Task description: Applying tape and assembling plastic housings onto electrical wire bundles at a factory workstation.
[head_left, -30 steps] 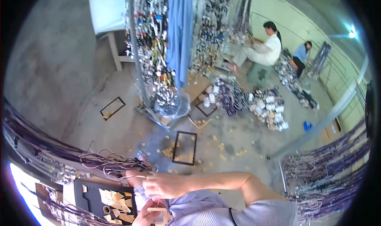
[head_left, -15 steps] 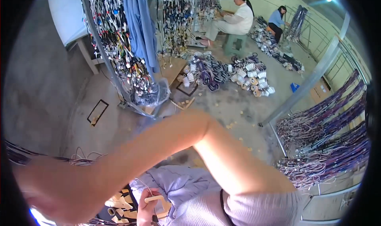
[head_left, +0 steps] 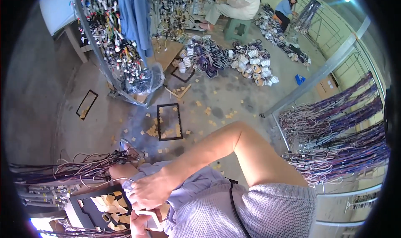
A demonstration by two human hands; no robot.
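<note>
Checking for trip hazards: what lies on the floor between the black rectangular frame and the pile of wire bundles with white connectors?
Head view: bare concrete between the black frame and the wire bundle pile, with scattered tan scraps.

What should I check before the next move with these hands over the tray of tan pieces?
1. Right hand position: rests over the black tray edge, ok.
2. Right hand contents: fingers curled, cannot tell.
3. Left hand grip: holds a small white object, ok.
4. Tan pieces in the tray: present, ok.
5. Wire bundle clear of the tray: loose wires trail close to it, not ok.
6. Floor nearby: tan scraps scattered, not ok.
</note>
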